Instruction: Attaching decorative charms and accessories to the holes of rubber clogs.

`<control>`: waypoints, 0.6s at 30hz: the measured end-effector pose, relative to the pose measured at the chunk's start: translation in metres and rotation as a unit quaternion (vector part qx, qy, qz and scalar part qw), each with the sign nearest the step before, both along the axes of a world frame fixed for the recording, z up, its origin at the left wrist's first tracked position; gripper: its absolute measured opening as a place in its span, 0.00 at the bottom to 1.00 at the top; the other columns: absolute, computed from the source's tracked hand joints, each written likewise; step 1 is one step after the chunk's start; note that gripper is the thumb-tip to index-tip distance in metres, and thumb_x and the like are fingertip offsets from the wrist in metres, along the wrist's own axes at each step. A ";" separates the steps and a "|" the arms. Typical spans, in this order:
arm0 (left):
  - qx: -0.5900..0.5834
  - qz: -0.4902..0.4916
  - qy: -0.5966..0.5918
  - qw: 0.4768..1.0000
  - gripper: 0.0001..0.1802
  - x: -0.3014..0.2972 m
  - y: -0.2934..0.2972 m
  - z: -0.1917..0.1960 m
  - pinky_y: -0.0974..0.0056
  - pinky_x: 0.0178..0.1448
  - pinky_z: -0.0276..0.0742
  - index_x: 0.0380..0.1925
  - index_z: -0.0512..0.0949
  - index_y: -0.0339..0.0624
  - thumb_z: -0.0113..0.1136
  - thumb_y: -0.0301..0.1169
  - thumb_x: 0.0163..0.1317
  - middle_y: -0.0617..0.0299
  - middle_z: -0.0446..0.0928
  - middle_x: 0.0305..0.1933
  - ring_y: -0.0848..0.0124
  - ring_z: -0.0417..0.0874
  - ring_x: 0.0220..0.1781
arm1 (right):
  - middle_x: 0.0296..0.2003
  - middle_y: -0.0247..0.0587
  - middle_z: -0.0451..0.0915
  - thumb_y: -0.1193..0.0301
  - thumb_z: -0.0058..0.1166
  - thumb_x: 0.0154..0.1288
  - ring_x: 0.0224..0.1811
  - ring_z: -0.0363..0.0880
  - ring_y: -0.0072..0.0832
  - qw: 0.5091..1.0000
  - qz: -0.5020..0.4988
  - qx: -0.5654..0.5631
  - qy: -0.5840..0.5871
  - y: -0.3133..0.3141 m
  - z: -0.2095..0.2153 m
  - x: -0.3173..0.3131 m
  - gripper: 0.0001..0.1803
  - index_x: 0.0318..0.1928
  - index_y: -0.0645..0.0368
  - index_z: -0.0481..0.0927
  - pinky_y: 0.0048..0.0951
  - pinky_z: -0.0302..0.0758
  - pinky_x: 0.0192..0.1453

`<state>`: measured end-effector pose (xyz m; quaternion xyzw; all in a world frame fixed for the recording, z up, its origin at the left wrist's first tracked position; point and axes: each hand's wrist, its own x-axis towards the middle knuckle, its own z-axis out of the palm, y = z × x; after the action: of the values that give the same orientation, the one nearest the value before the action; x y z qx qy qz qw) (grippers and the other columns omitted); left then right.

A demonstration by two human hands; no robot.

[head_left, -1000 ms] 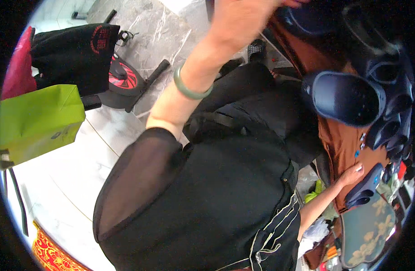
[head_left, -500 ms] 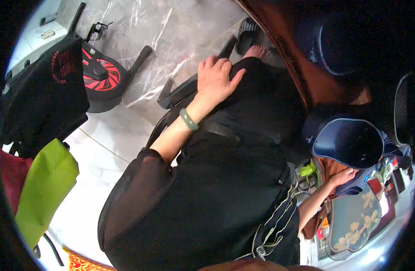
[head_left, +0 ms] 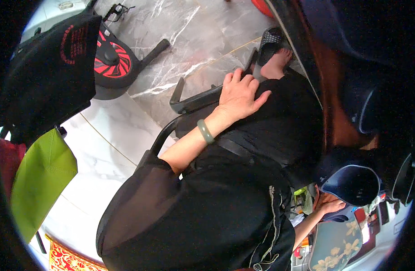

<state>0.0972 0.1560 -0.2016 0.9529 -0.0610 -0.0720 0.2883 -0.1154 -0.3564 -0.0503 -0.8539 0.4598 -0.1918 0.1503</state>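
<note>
My left hand (head_left: 241, 95), with a green bangle (head_left: 205, 131) on its wrist, rests on my black-clothed leg (head_left: 286, 115). Its thumb is apart from the fingers, and nothing is in it. At the lower right, my right hand (head_left: 329, 204) is at the lower edge of a dark blue, cap-like curved piece (head_left: 352, 184) with a paler rim. Its fingers are together against that piece, and the fingertips are partly hidden. A similar dark piece (head_left: 405, 176) hangs farther right. More dark blue shapes lie in deep shadow above.
A dark-framed brown surface (head_left: 331, 104) runs along the right. On the left are a black cloth cover (head_left: 49, 81), a black-and-red wheeled machine (head_left: 111, 61) and a green bag (head_left: 45, 176). A grey panel with pale flowers (head_left: 336, 246) is below my right hand.
The whole view has shifted, so my hands, leg and the blue piece appear lower, and my left hand farther right. Both hands keep about the same pose and contacts.
</note>
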 end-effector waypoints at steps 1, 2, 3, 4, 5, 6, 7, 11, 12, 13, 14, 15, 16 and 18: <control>-0.001 0.004 0.002 1.000 0.21 0.000 0.001 -0.001 0.55 0.51 0.67 0.32 0.80 0.42 0.61 0.49 0.55 0.60 0.79 0.40 0.56 0.73 0.49 | 0.54 0.55 0.73 0.66 0.43 0.69 0.51 0.74 0.45 1.000 0.004 -0.001 0.002 -0.010 -0.001 -0.006 0.23 0.57 0.73 0.68 0.41 0.72 0.57; -0.014 0.001 0.002 1.000 0.20 0.002 -0.002 -0.002 0.55 0.51 0.67 0.31 0.79 0.42 0.61 0.49 0.55 0.60 0.79 0.40 0.56 0.73 0.49 | 0.52 0.55 0.74 0.67 0.42 0.69 0.49 0.75 0.43 0.983 0.092 -0.115 0.109 -0.031 0.009 -0.023 0.22 0.56 0.73 0.69 0.41 0.72 0.55; -0.017 -0.001 0.001 1.000 0.20 0.002 -0.002 -0.003 0.55 0.50 0.67 0.31 0.79 0.41 0.61 0.49 0.55 0.60 0.79 0.40 0.56 0.73 0.49 | 0.51 0.54 0.74 0.67 0.42 0.69 0.47 0.75 0.42 0.937 0.178 -0.215 0.211 -0.031 0.010 -0.024 0.22 0.55 0.74 0.70 0.40 0.73 0.54; -0.019 -0.001 0.000 1.000 0.20 0.001 -0.001 -0.004 0.55 0.50 0.67 0.31 0.79 0.41 0.61 0.49 0.55 0.60 0.79 0.40 0.56 0.73 0.49 | 0.51 0.54 0.74 0.67 0.42 0.69 0.47 0.75 0.42 0.936 0.178 -0.217 0.210 -0.030 0.009 -0.026 0.22 0.55 0.74 0.70 0.40 0.73 0.54; -0.011 0.004 -0.001 1.000 0.20 -0.001 0.001 -0.005 0.55 0.50 0.66 0.30 0.79 0.42 0.60 0.49 0.55 0.60 0.79 0.39 0.56 0.73 0.49 | 0.50 0.55 0.75 0.67 0.42 0.69 0.47 0.75 0.43 0.985 0.086 -0.105 0.109 -0.004 0.000 -0.008 0.22 0.54 0.74 0.71 0.40 0.71 0.55; -0.009 0.009 -0.002 1.000 0.20 -0.003 0.000 -0.005 0.55 0.50 0.66 0.29 0.79 0.42 0.60 0.50 0.55 0.60 0.79 0.38 0.56 0.73 0.49 | 0.50 0.55 0.75 0.67 0.42 0.68 0.48 0.75 0.43 1.000 -0.009 0.004 0.004 0.021 -0.001 0.012 0.22 0.53 0.74 0.71 0.40 0.69 0.57; -0.016 0.004 -0.007 1.000 0.20 -0.002 -0.001 -0.004 0.55 0.50 0.66 0.29 0.79 0.42 0.60 0.50 0.55 0.60 0.79 0.38 0.56 0.73 0.49 | 0.51 0.57 0.75 0.67 0.42 0.67 0.49 0.74 0.43 0.998 0.027 -0.037 0.035 0.031 0.003 0.020 0.23 0.54 0.75 0.71 0.39 0.67 0.59; 0.029 -0.008 -0.022 0.999 0.21 -0.002 -0.004 -0.002 0.53 0.50 0.67 0.29 0.81 0.43 0.59 0.51 0.55 0.60 0.80 0.38 0.58 0.74 0.50 | 0.51 0.58 0.75 0.68 0.41 0.68 0.50 0.73 0.41 0.991 0.109 -0.071 -0.008 0.010 0.004 0.009 0.24 0.55 0.78 0.69 0.38 0.66 0.59; 0.024 -0.013 -0.027 0.999 0.21 -0.002 -0.007 -0.004 0.54 0.49 0.68 0.30 0.81 0.43 0.59 0.51 0.55 0.59 0.81 0.37 0.59 0.75 0.49 | 0.50 0.59 0.75 0.66 0.42 0.69 0.51 0.73 0.41 0.995 0.052 -0.079 0.025 -0.024 0.008 -0.020 0.24 0.55 0.77 0.69 0.37 0.65 0.62; 0.045 -0.021 -0.045 0.998 0.21 -0.001 -0.009 0.000 0.55 0.48 0.69 0.30 0.81 0.42 0.58 0.50 0.56 0.59 0.81 0.36 0.59 0.76 0.47 | 0.52 0.60 0.74 0.63 0.43 0.71 0.54 0.72 0.41 0.987 0.077 -0.139 0.030 -0.030 0.001 -0.027 0.24 0.56 0.74 0.70 0.37 0.64 0.63; 0.049 -0.026 -0.039 0.998 0.20 -0.001 -0.012 0.003 0.54 0.49 0.70 0.29 0.81 0.42 0.58 0.49 0.57 0.57 0.81 0.36 0.57 0.77 0.46 | 0.53 0.60 0.73 0.63 0.44 0.71 0.56 0.71 0.42 0.992 0.037 -0.115 0.040 -0.037 -0.002 -0.033 0.24 0.56 0.72 0.69 0.36 0.65 0.64; 0.045 -0.023 -0.053 0.997 0.20 -0.004 -0.008 0.003 0.52 0.47 0.72 0.29 0.81 0.42 0.58 0.49 0.58 0.56 0.81 0.36 0.54 0.78 0.44 | 0.53 0.58 0.72 0.64 0.46 0.70 0.56 0.70 0.41 0.988 0.039 -0.145 0.017 -0.012 -0.013 -0.010 0.23 0.57 0.71 0.69 0.36 0.65 0.63; 0.051 -0.037 -0.084 0.994 0.20 -0.006 -0.011 -0.004 0.51 0.46 0.73 0.30 0.82 0.42 0.57 0.49 0.59 0.54 0.81 0.37 0.52 0.79 0.42 | 0.52 0.54 0.74 0.64 0.50 0.67 0.54 0.72 0.39 0.990 0.061 -0.122 -0.045 -0.020 -0.013 -0.021 0.24 0.56 0.70 0.70 0.35 0.67 0.61; 0.073 -0.014 -0.081 0.994 0.21 -0.010 -0.011 -0.002 0.51 0.43 0.73 0.28 0.81 0.43 0.55 0.51 0.59 0.55 0.81 0.34 0.52 0.78 0.40 | 0.46 0.44 0.76 0.64 0.56 0.64 0.46 0.75 0.30 0.987 0.063 -0.120 -0.087 0.013 -0.007 0.004 0.24 0.54 0.67 0.71 0.30 0.71 0.53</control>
<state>0.0874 0.1453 -0.2040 0.9732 -0.0921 -0.0027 0.2109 -0.1112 -0.3429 -0.0570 -0.8732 0.3636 -0.3095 0.0975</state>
